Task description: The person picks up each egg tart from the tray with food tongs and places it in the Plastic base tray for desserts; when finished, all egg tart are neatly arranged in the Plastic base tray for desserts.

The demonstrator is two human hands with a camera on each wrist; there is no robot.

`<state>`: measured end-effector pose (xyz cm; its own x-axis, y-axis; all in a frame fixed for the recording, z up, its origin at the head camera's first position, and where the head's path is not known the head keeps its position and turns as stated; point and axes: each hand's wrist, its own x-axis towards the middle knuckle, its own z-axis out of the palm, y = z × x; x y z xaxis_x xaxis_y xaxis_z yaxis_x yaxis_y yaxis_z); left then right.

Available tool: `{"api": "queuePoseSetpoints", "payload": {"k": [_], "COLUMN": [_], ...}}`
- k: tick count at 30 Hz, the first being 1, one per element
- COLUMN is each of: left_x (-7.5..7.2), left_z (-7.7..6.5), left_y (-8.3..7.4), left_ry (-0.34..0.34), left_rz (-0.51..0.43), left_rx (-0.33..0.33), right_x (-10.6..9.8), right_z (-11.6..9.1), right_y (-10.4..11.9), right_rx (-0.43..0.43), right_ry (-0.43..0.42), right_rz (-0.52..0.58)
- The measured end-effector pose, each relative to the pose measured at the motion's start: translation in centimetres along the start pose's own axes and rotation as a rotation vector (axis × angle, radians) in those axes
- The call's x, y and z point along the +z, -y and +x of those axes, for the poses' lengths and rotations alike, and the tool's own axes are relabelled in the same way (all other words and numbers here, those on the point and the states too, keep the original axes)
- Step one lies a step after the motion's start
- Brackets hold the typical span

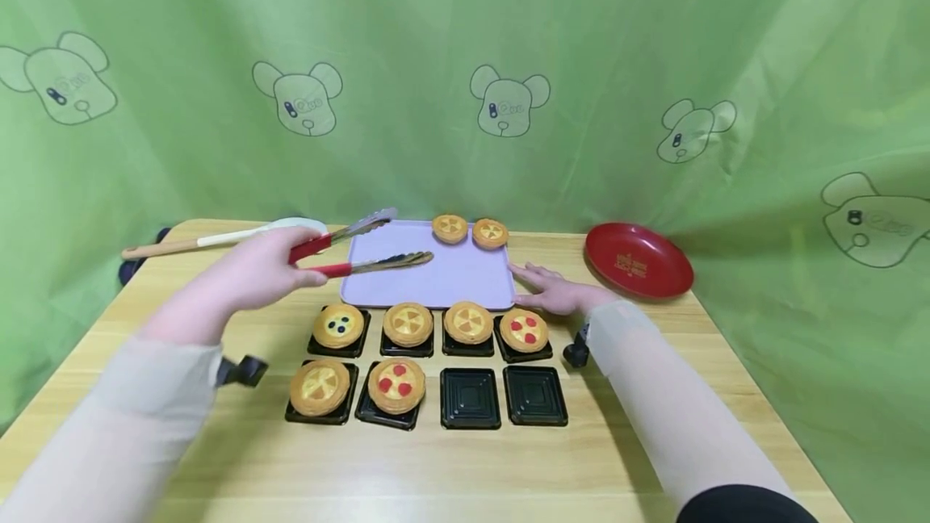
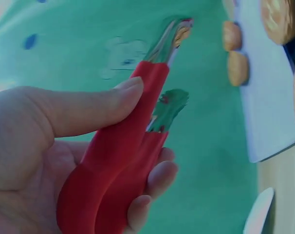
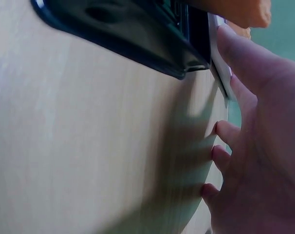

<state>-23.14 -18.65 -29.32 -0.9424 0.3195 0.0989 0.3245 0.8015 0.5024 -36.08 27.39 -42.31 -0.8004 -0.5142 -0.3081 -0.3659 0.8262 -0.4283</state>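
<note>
Nearest the camera, your sleeves [image 1: 119, 414] stretch over the counter [image 1: 407, 470]. Your left hand [image 1: 261, 271] has its grip around red-handled tongs [image 1: 311, 248], their arms spread wide with nothing between them, above the lilac tray [image 1: 443, 277]. Your right hand [image 1: 555, 294] lies, fingers splayed, against the tray's right edge. Two tarts [image 1: 450, 228] sit at its far edge; two near black bases [image 1: 470, 399] are bare. This looks like the pick-up step; the next move likely calls for bringing the tongs to one tart and squeezing gently.

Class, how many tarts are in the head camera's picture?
8: two tarts at the far edge of the lilac tray, four on the far row of black bases, two on the near row's left bases.
</note>
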Motion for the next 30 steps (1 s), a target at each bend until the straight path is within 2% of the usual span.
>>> {"api": "queuePoseSetpoints", "payload": {"k": [6, 9, 12, 19, 26, 30], "left_x": [2.0, 3.4, 4.9, 7.4, 9.3, 9.9], "left_z": [7.0, 9.5, 11.5, 13.9, 15.7, 16.2], "left_y": [0.7, 0.9, 0.8, -0.2, -0.6, -0.7], "left_ry": [0.07, 0.097, 0.119, 0.153, 0.134, 0.121], "left_rz": [0.027, 0.04, 0.048, 0.017, 0.014, 0.02], "left_rx": [-0.064, -0.075, -0.107, -0.186, -0.224, -0.231], "right_x": [-0.1, 0.0, 0.1, 0.3, 0.0, 0.1], "right_z": [0.2, 0.2, 0.2, 0.1, -0.1, -0.1], "right_y": [-0.2, -0.1, -0.1, 0.0, 0.0, -0.2], "right_rx": [0.024, 0.019, 0.015, 0.021, 0.03, 0.034], "right_ry": [0.003, -0.001, -0.004, -0.002, 0.001, -0.002], "right_rz": [-0.023, -0.019, -0.018, -0.017, -0.013, -0.007]}}
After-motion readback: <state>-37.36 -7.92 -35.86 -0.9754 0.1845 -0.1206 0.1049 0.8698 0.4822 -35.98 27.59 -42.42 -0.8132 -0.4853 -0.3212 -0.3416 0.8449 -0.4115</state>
